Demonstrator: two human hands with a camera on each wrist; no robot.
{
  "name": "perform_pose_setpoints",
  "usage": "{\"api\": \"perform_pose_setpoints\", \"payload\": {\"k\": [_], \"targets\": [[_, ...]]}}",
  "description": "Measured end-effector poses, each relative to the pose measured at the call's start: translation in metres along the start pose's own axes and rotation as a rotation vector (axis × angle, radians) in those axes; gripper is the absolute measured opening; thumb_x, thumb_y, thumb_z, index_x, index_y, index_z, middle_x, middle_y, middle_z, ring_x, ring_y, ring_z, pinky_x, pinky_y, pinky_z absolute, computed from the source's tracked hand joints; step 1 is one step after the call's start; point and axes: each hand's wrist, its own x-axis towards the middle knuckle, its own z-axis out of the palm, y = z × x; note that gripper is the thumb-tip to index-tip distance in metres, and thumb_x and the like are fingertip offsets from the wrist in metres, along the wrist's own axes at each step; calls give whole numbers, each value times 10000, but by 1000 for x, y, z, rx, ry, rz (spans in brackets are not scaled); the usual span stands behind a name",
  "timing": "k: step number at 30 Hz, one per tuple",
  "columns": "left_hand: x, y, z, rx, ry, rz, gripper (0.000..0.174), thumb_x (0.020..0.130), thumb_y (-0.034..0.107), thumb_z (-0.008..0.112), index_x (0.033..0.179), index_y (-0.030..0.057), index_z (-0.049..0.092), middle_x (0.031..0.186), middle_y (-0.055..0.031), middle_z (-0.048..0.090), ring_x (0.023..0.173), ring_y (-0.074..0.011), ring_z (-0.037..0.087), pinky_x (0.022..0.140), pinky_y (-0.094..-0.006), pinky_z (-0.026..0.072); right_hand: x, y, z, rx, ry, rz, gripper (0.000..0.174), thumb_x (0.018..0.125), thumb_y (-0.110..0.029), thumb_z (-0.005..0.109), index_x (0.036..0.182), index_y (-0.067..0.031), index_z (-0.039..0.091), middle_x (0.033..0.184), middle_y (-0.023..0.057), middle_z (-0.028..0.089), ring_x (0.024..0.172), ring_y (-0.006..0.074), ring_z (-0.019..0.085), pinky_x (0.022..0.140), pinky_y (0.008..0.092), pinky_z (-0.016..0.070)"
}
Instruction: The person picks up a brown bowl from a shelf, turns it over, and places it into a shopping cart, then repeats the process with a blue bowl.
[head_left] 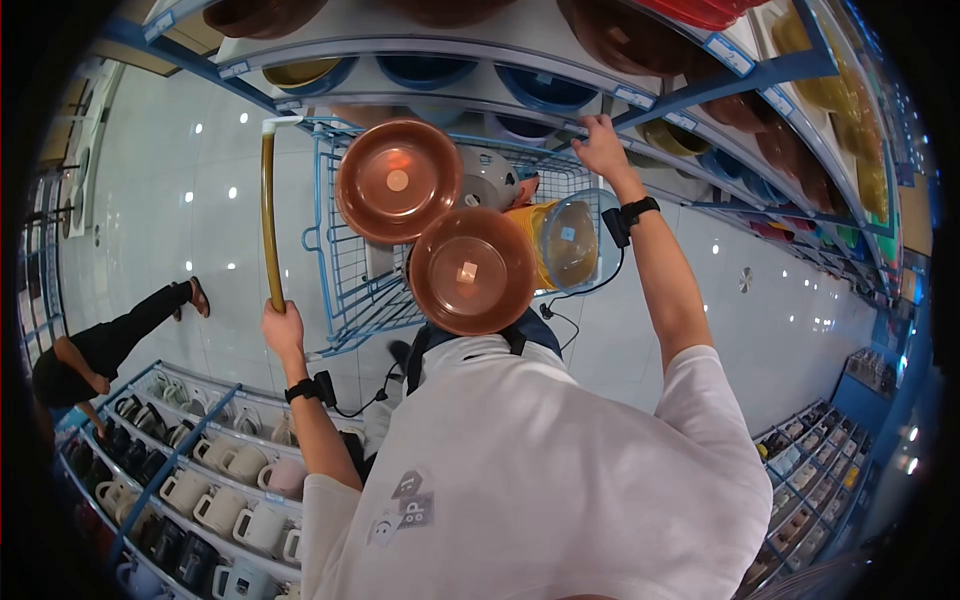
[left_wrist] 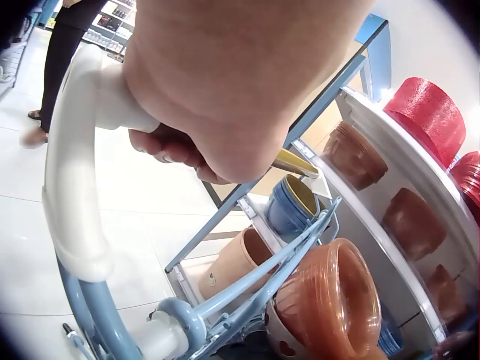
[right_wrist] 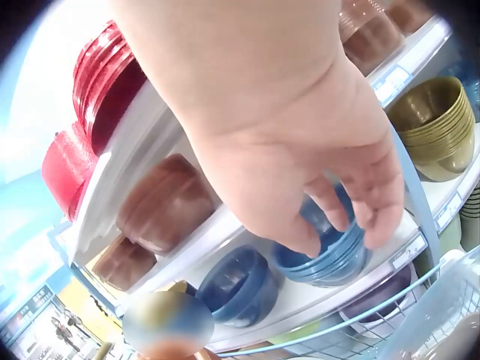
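My left hand (head_left: 283, 328) grips the handle (head_left: 269, 220) of a blue wire shopping cart (head_left: 325, 260); its fingers curl round the bar in the left wrist view. My right hand (right_wrist: 315, 165) hangs with loosely bent, spread fingers and holds nothing. In its wrist view it overlaps a stack of blue basins (right_wrist: 330, 262) on the shelf. From the head view it is beside the cart's far rim. Two brown basins (head_left: 397, 190) sit on top of the cart. Next to them lie a grey-white round item (head_left: 487, 178) and a stack of yellow containers (head_left: 535, 225) with a clear tub (head_left: 570, 245).
Shelves (head_left: 400, 42) of basins run along the cart's far side. Behind my left arm stands a rack of mugs (head_left: 217, 510). Another person (head_left: 95, 345) bends toward that rack at left. Tiled floor (head_left: 200, 170) extends past the cart's handle end.
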Motion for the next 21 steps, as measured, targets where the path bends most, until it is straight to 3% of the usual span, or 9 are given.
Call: {"api": "perform_pose_setpoints", "payload": {"k": [2, 5, 7, 9, 21], "targets": [[-1, 2, -2, 27, -4, -15, 240, 850, 236, 629, 958, 25, 664, 883, -254, 703, 874, -487, 666, 757, -556, 528, 13, 1, 15, -17, -7, -128, 487, 901, -167, 667, 1365, -58, 563, 1457, 192, 458, 1225, 413, 578, 1012, 472, 501], [-7, 8, -7, 58, 23, -39, 235, 846, 244, 634, 948, 33, 660, 867, -244, 705, 861, -488, 664, 747, -557, 527, 28, 5, 41, -4, 77, -152, 455, 911, -118, 658, 1352, -64, 559, 1395, 185, 520, 1198, 437, 577, 997, 474, 501], [-7, 3, -4, 32, 29, -49, 236, 844, 247, 638, 949, 36, 658, 863, -241, 705, 858, -489, 663, 744, -556, 527, 44, 10, 54, -3, 107, -113, 479, 949, -156, 632, 1413, -101, 525, 1461, 149, 479, 1203, 414, 593, 975, 493, 522], [-9, 4, -7, 15, 21, -46, 238, 842, 249, 643, 951, 38, 656, 859, -239, 705, 854, -490, 662, 742, -556, 528, 58, 14, 64, 31, 174, -151, 457, 963, -161, 620, 1408, -103, 535, 1445, 151, 501, 1200, 417, 596, 973, 493, 523], [-26, -3, -3, 103, 67, -56, 231, 854, 236, 634, 889, 8, 629, 802, -280, 662, 828, -503, 645, 722, -566, 509, 103, 28, 91, -14, 63, -53, 338, 986, -174, 567, 1306, -90, 635, 1334, 218, 612, 1152, 447, 622, 985, 505, 514]]}}
